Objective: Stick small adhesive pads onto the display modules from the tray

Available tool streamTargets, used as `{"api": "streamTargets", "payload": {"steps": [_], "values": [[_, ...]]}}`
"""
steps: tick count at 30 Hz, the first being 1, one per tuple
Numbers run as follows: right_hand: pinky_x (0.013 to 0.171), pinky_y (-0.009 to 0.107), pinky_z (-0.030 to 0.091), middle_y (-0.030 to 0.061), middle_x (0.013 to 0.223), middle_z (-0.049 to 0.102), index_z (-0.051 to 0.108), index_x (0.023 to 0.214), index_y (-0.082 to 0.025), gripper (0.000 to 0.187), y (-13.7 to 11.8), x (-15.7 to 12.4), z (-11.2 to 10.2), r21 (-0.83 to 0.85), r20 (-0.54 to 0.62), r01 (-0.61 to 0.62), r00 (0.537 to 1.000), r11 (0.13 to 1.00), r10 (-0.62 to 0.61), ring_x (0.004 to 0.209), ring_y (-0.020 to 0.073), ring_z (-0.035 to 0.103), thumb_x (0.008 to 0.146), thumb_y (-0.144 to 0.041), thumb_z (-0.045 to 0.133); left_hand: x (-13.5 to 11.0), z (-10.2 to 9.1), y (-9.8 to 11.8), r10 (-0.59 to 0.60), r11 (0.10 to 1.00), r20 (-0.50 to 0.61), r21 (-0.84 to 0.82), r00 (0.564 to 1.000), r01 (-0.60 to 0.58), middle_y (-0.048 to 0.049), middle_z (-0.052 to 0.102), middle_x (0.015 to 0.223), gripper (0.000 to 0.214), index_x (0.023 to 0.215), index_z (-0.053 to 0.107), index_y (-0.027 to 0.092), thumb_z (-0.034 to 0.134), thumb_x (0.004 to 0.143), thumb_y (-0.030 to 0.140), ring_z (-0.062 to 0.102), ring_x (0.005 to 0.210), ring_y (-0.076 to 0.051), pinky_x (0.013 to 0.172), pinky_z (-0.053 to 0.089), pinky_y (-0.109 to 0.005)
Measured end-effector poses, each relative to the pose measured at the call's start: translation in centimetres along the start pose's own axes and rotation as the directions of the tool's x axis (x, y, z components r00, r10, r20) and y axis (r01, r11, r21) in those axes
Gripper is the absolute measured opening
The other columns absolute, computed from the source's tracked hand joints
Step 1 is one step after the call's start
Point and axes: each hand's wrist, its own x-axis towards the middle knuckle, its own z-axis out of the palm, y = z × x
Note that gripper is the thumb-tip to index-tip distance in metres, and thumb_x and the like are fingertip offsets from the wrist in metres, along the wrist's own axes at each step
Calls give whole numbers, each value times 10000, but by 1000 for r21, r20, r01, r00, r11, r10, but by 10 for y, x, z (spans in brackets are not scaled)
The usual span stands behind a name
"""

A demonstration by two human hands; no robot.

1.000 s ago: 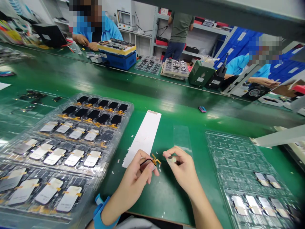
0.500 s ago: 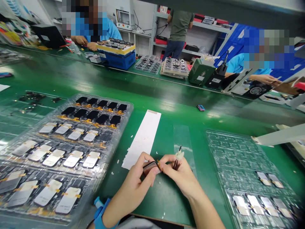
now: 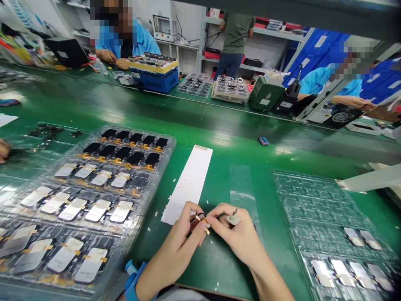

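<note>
My left hand (image 3: 175,246) pinches a small dark module (image 3: 200,220) with orange flex tabs (image 3: 202,224) at its fingertips. My right hand (image 3: 234,234) is right beside it, its fingers nearly touching the module. That hand holds slim dark tweezers (image 3: 234,212) with a scrap of white film (image 3: 234,219) at them. A blue wrist strap (image 3: 133,280) circles my left wrist. Just beyond my hands lies a long white backing strip (image 3: 188,184), and a clear film strip (image 3: 242,188) lies to its right.
A plastic tray of display modules with orange tabs (image 3: 94,196) fills the left of the green bench. Another plastic tray (image 3: 319,209) lies to the right. Another person's hand (image 3: 3,149) shows at the left edge, and co-workers sit across the bench.
My hands have drawn closer together. The orange tabs now show at my left fingertips, and the white scrap sits lower at the tweezers in my right hand.
</note>
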Motion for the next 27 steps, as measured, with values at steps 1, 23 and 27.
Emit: {"api": "streamTargets", "payload": {"steps": [1,23,27], "values": [[466,246,207,-103,470,295,707,724,-179,167,1,0,0,-6,-2,-4,1000,1000,4,452,58,203,810,-321,693,0,0,0,6,1000,1,3,1000,-6,79,398,679,219,978,354,247,350,1051,454,361,622,-128,592,285,-261],[441,239,174,-96,480,357,596,670,-175,239,-5,0,7,72,13,-65,998,995,64,455,59,228,806,-358,668,3,-1,-3,10,997,0,-80,1000,-10,100,350,640,231,994,363,244,444,1024,458,306,575,-108,542,264,-227],[439,240,176,-95,478,358,591,663,-177,248,-6,0,6,70,16,-48,999,996,47,454,60,232,804,-367,669,2,-1,-2,5,995,19,-100,1000,-3,99,330,635,232,972,361,242,416,1031,459,298,573,-108,540,263,-224]]}}
